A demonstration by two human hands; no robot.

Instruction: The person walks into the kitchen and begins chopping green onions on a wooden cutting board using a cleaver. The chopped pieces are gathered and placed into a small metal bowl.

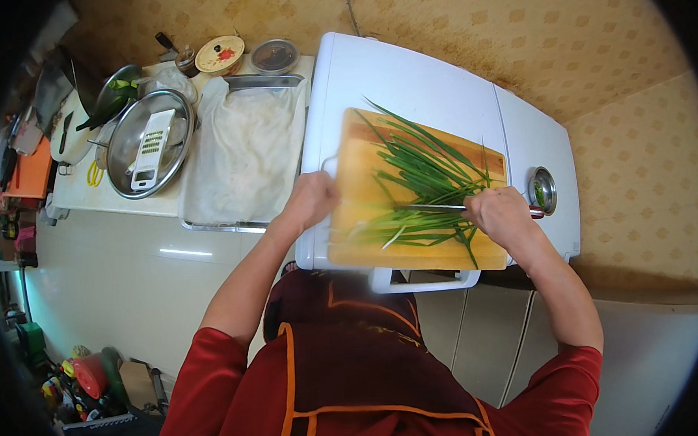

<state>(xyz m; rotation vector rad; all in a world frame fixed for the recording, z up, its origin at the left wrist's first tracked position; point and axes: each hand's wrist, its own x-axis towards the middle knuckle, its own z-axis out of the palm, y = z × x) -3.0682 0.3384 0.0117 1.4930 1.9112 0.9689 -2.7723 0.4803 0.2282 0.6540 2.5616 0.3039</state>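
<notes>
A bunch of long green scallions [423, 167] lies spread over a wooden cutting board [352, 158], which rests on a white appliance top. My right hand [500, 219] grips a kitchen knife [434, 207] by its handle, the blade lying across the stalks and pointing left. At the board's left edge, my left hand [312, 199] is closed, with its fingers blurred and partly turned away; whether it holds anything is unclear. Just right of the board stands a small metal bowl [542, 190] with chopped green bits in it.
Left of the white appliance [412, 66] is a cloth-covered metal tray [250, 146]. Beyond it, a large steel bowl [187, 149] holds a white grater [151, 148]. Yellow-handled scissors [94, 173], a lidded container [274, 56] and green vegetables [112, 109] are on the counter. A patterned wall stands behind.
</notes>
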